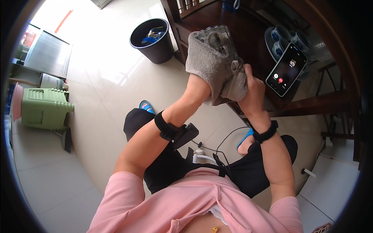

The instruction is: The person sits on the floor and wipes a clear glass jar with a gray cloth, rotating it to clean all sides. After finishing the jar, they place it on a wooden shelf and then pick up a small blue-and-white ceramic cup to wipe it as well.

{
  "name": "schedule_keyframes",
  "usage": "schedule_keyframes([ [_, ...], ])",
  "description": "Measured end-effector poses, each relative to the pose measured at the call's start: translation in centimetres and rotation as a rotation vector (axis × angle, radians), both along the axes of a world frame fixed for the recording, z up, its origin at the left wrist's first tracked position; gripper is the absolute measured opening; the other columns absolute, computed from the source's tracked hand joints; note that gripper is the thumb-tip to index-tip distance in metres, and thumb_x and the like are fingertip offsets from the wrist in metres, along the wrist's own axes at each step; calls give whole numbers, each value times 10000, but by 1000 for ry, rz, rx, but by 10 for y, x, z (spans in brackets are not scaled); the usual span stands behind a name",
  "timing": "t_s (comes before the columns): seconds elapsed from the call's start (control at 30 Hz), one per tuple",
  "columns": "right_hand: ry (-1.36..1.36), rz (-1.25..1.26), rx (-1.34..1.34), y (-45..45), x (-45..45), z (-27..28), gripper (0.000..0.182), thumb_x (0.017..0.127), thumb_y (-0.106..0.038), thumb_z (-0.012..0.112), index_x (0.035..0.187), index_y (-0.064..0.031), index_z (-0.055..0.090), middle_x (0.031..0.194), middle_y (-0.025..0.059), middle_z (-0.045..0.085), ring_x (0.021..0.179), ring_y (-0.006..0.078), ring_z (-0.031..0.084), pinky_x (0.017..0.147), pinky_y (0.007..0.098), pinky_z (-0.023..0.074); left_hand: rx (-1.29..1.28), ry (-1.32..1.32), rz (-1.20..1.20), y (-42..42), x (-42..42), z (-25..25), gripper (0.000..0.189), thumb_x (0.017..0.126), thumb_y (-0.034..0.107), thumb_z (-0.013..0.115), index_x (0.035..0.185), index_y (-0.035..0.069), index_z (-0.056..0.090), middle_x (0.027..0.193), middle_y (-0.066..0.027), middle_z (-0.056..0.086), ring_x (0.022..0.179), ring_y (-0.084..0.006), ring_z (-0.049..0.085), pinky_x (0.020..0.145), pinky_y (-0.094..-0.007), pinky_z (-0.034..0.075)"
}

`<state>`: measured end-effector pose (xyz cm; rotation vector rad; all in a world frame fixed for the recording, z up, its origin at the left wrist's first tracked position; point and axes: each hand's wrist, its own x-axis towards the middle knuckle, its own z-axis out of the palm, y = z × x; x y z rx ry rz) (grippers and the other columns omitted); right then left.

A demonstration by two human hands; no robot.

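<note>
A grey terry cloth [204, 58] covers my left hand, so its fingers are hidden; only the wrist [199, 87] shows below the hem. Against the cloth lies a clear, ridged glass or plastic container [225, 32], held up over the edge of a dark wooden table [247, 43]. My right hand [253, 91] grips the lower right side of the cloth bundle, one finger pointing up along it. A hanging loop on the cloth sits beside that finger. How much of the container the cloth wraps cannot be told.
A smartphone [287, 70] with a lit screen leans near blue-and-white cups [278, 48] on a plate. A black bin [157, 52] holding rubbish stands left of the table. A green plastic stool [43, 107] is at far left. A dark cable [218, 148] hangs between my knees.
</note>
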<state>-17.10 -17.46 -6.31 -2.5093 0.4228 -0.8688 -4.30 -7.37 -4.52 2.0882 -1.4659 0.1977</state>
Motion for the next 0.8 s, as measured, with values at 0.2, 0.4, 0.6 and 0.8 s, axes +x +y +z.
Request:
schedule_keyframes([
  [0.2, 64, -57, -10, -3, 0, 7, 390, 696, -82, 690, 1011, -33, 465, 690, 208, 601, 706, 418, 599, 558, 448, 461, -92, 81, 20, -15, -5, -36, 365, 855, 201, 527, 1172, 18, 523, 1173, -158, 517, 1120, -317, 452, 991, -355, 348],
  [0.4, 87, -41, -62, 4, 8, 13, 345, 717, -89, 672, 977, -44, 450, 677, 196, 603, 682, 407, 602, 556, 458, 463, -405, 929, 43, -4, 2, -36, 452, 868, 257, 598, 1246, 40, 478, 1176, -88, 547, 1087, -226, 513, 949, -305, 409],
  [0.6, 104, -6, -105, 6, 5, 9, 361, 716, -95, 672, 983, -50, 433, 661, 198, 589, 663, 412, 591, 542, 464, 447, -699, 1792, 167, 8, -3, 9, 511, 931, 488, 448, 1252, 92, 486, 1167, -53, 571, 1036, -187, 544, 884, -320, 456],
  [0.8, 133, 20, -98, 8, 4, 6, 361, 716, -103, 675, 975, -50, 431, 643, 195, 575, 653, 408, 587, 539, 461, 442, -722, 1840, 168, 12, 9, 20, 469, 944, 437, 443, 1208, 58, 522, 1173, -110, 588, 1042, -254, 581, 915, -407, 470],
])
